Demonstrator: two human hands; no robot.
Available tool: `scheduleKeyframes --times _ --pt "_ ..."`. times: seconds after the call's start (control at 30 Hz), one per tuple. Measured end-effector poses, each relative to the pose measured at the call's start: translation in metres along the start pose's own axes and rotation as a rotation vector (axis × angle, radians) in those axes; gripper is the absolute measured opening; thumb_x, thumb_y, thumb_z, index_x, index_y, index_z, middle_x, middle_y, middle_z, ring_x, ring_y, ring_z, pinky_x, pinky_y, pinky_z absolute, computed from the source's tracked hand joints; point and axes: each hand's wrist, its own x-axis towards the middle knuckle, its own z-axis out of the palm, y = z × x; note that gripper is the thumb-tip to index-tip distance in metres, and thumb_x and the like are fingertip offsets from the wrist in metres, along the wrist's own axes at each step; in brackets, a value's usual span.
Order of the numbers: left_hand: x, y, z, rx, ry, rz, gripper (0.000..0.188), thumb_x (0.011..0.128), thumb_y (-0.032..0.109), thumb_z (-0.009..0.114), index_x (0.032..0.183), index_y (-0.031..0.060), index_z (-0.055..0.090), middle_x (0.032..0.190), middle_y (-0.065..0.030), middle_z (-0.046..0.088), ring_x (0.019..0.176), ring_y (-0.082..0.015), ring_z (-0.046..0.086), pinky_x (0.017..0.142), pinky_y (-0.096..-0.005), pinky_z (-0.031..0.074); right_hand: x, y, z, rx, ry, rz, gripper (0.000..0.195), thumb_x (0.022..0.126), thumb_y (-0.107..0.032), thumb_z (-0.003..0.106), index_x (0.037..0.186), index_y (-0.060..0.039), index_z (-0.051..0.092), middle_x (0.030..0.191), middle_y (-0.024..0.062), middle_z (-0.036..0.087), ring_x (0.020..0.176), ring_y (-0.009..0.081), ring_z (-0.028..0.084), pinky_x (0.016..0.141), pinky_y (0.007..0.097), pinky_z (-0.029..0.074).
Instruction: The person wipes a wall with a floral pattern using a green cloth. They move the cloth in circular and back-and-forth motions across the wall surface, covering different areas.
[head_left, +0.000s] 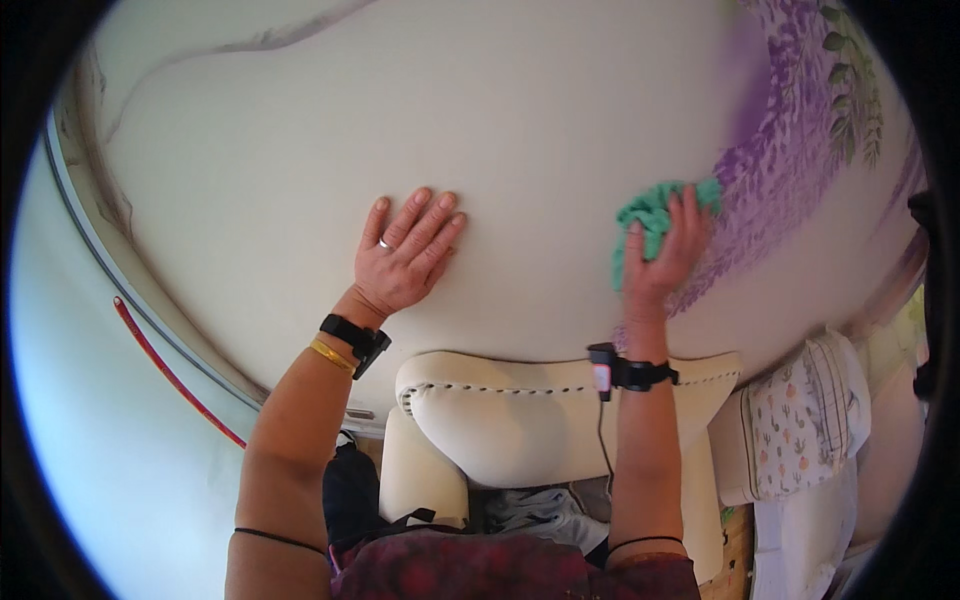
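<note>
My left hand (403, 251) lies palm against the pale wall (525, 135), fingers a little apart, with nothing in it. A ring is on one finger; a black strap and a gold bracelet circle that wrist. To the right, my right hand (670, 247) grips a crumpled green cloth (645, 212) against the wall. The cloth touches the edge of a painted cluster of purple wisteria blossom (787, 165). Part of the cloth is hidden under my fingers. A black strap with a small device (603, 367) and a cable sits on my right wrist.
Below my hands stands a cream studded armchair (525, 427) against the wall, with grey clothing (547, 517) on it. At right is a cactus-print pillow (799, 420). A red strip (176, 375) hangs on the bluish surface at left, beside the wall's bordered edge.
</note>
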Motion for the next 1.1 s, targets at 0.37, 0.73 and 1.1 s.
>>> scheduleKeyframes --times 0.37,0.73,1.1 --pt "0.004 0.024 0.028 0.037 -0.02 -0.026 0.04 0.088 0.021 0.063 0.129 0.0163 0.063 0.142 -0.0031 0.055 0.137 -0.0237 0.044 0.117 -0.0497 0.022 -0.185 -0.108 0.029 0.441 -0.522 -0.366 0.036 0.083 -0.017 0.063 0.119 -0.0169 0.068 0.132 -0.0036 0.059 0.125 0.0196 0.053 0.107 0.0448 0.036" --pt "0.002 0.036 0.041 0.075 -0.012 -0.009 0.038 0.092 0.021 0.059 0.129 0.0148 0.063 0.142 -0.0046 0.055 0.138 -0.0245 0.043 0.116 -0.0488 0.022 -0.246 0.065 -0.075 -0.038 -0.655 -0.187 0.045 0.072 -0.01 0.069 0.116 -0.0184 0.066 0.12 -0.0009 0.061 0.113 0.0257 0.055 0.099 0.0495 0.043" --pt "-0.009 0.038 0.042 0.054 0.038 -0.006 0.038 0.091 0.02 0.06 0.127 0.0126 0.064 0.141 -0.007 0.055 0.136 -0.0265 0.044 0.115 -0.0486 0.024 -0.277 -0.079 -0.043 0.374 -0.674 0.259 0.058 0.062 -0.011 0.075 0.119 -0.0144 0.063 0.119 0.0069 0.06 0.101 0.034 0.054 0.091 0.0447 0.045"
